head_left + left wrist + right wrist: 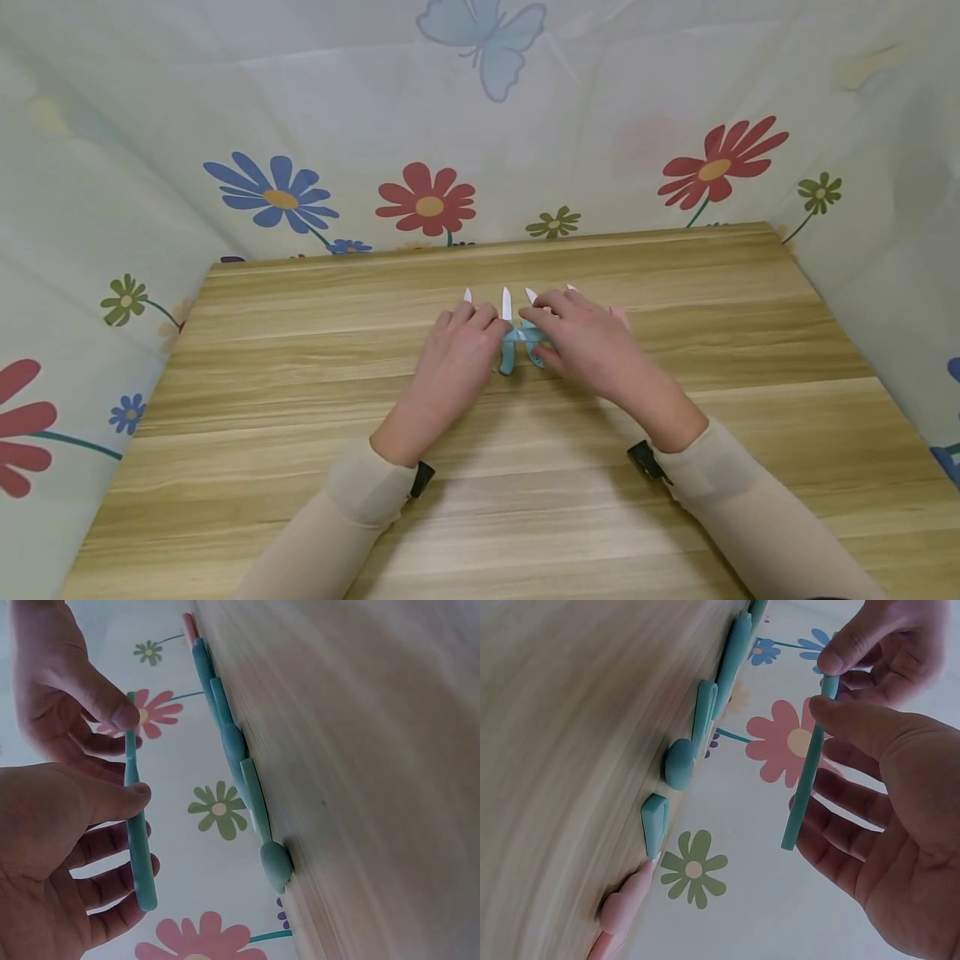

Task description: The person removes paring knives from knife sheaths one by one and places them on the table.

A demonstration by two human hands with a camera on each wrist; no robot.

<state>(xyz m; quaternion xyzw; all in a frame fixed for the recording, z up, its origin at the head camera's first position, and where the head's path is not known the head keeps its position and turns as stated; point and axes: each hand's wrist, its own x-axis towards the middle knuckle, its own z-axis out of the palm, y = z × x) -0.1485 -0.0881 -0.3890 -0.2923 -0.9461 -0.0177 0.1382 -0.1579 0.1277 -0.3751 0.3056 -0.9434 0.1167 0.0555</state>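
Observation:
My left hand (461, 346) and right hand (588, 337) hold a slim teal piece (527, 334) crosswise between them, above the table. It looks like a sheathed knife: rounded at the left end (142, 877), squared off at the right end (791, 836). Each thumb presses it against curled fingers. Under and behind the hands lie small knives in a row, white blades pointing away; one knife (507, 307) with a teal handle shows between the hands, others partly hidden. Pink handles (626, 900) lie at the row's right end.
The wood-grain table (480, 517) fills the space below and around the hands. Behind it hangs a white cloth (337, 108) printed with flowers and a butterfly, close along the back edge and both sides. A black strap piece (422, 479) sits at the left cuff.

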